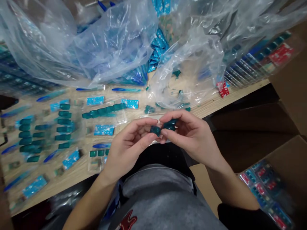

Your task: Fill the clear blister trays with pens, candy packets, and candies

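My left hand (129, 143) pinches a small dark teal block (155, 130) between thumb and fingers. Facing it, my right hand (189, 137) pinches a similar teal piece (169, 125). The fingertips of both hands nearly meet above the front edge of the wooden table (206, 110). Just behind them lies a transparent plastic tray (121, 117), with a row of teal blocks (103, 111) on and beside it. More teal blocks (63, 127) stand in rows to the left, among blue packets (95, 100) and blue pens (126, 89).
Large transparent plastic bags (115, 41) heap over the table's far side, holding blue packets. An open cardboard box (283, 127) stands at the right, with packaged items (263, 191) inside. My grey-clad lap (155, 198) fills the bottom.
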